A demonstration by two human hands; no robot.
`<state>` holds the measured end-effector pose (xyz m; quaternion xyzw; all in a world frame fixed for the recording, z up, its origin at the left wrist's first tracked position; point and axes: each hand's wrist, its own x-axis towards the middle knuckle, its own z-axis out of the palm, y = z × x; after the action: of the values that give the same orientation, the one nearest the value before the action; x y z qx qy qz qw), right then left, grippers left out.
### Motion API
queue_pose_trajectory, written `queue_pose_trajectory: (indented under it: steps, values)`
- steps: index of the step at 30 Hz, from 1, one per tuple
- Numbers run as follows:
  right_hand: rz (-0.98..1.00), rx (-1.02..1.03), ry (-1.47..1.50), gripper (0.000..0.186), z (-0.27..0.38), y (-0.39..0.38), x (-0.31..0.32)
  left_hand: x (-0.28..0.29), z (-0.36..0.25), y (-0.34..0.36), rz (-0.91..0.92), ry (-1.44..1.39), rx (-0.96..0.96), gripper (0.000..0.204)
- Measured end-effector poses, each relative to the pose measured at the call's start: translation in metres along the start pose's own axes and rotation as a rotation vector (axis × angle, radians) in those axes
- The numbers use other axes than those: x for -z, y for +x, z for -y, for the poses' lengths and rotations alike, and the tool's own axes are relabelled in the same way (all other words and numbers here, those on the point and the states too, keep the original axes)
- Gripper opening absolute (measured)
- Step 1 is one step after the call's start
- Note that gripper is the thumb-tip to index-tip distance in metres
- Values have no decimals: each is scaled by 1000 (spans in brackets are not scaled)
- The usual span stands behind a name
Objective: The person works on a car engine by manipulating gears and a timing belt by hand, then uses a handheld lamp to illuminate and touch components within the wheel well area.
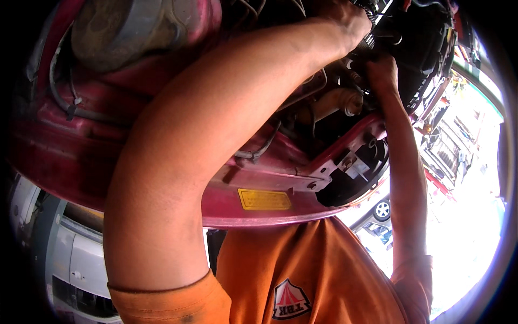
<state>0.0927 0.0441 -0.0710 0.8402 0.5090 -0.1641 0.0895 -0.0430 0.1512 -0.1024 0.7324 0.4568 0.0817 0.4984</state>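
Our left hand (348,24) and right hand (383,73) are near 1 tubular pipe (332,102); 1 rectangular yellow label (264,200) sits on glossy red metal (226,220). In shadow, we cannot tell their grip.

White glare (467,248) floods my right, washing out detail; parked car (376,229) with spoked wheel (382,210) there; pale vehicle (86,255) at my left.

Left hand (349,22): far right, in engine bay (291,156)
Right hand (383,74): just right of it
Pipe (335,103): nearer than both hands
Sticker (264,199): on near panel (226,209), left of pipe
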Motion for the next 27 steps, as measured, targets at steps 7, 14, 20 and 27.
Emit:
queue_pose_trajectory:
  steps: [7, 14, 20, 27]
  values:
    - [8, 65, 129, 30, -4, -5, 2, 12, 3, -3, 121, -48, -22, 32]
    - [3, 91, 91, 24, 0, -6, 1, 31, 0, -22, 20, 271, -279, 11]
    - [64, -32, 142, 25, 21, -15, 21, 43, -8, -29, 238, 742, -306, 30]
    - [123, -28, 289, 22, 30, -22, 35, 49, -21, -37, 105, 857, -361, 8]
